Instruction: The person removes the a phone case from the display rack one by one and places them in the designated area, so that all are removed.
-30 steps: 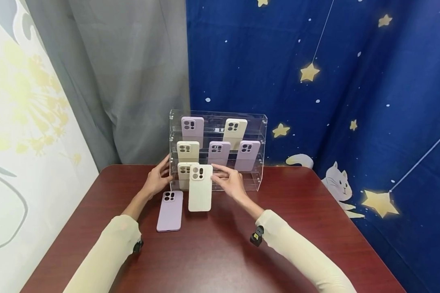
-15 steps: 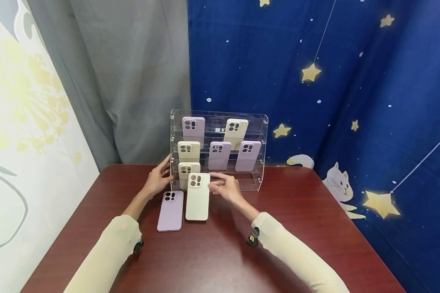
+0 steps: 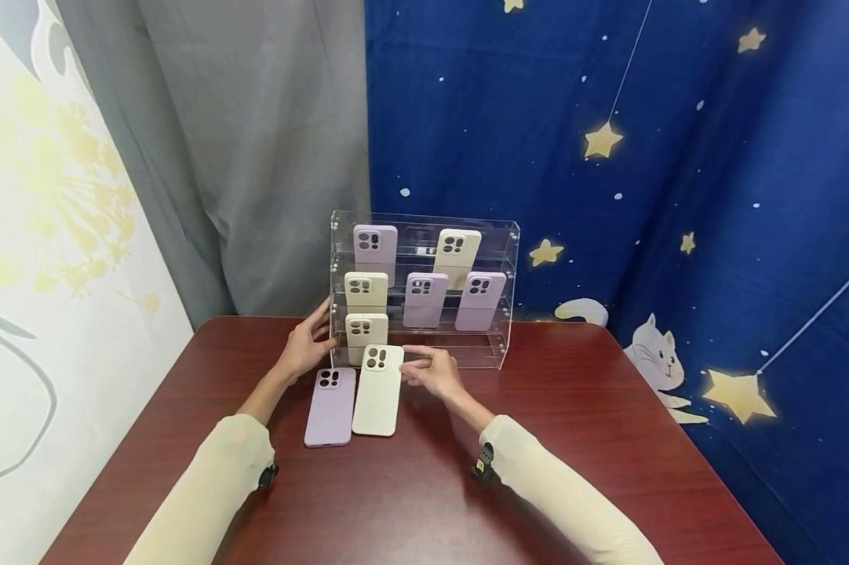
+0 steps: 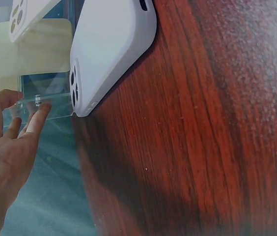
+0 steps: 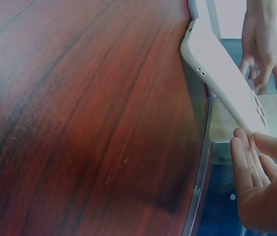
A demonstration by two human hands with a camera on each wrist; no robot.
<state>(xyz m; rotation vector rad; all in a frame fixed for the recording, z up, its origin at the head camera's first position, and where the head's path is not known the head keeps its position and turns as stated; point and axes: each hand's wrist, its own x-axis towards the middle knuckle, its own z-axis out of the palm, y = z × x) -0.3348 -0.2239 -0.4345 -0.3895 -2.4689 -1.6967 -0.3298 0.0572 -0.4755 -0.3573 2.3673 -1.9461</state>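
My right hand (image 3: 435, 372) pinches a cream phone case (image 3: 378, 392) at its upper right corner, thumb on one face and fingers on the other in the right wrist view. The case is tilted, its lower end right at the table, beside a lilac phone case (image 3: 329, 408) that lies flat. With my left hand (image 3: 304, 346) I grip the left side panel of a clear acrylic display stand (image 3: 460, 353); the thumb shows in front and part of the fingers is hidden behind. A cream case (image 3: 366, 337) leans on the stand's lowest tier, its foot partly covered by the held one.
Higher tiers carry more lilac and cream cases, among them a lilac case (image 3: 424, 300) in the middle and a cream case (image 3: 457, 251) at the top. The stand is near the back edge of the reddish-brown table (image 3: 573, 439). Curtains (image 3: 481, 118) hang behind.
My right hand has brought the cream case down and slightly left, from in front of the stand to beside the flat lilac case. The left hand stays at the stand's side.
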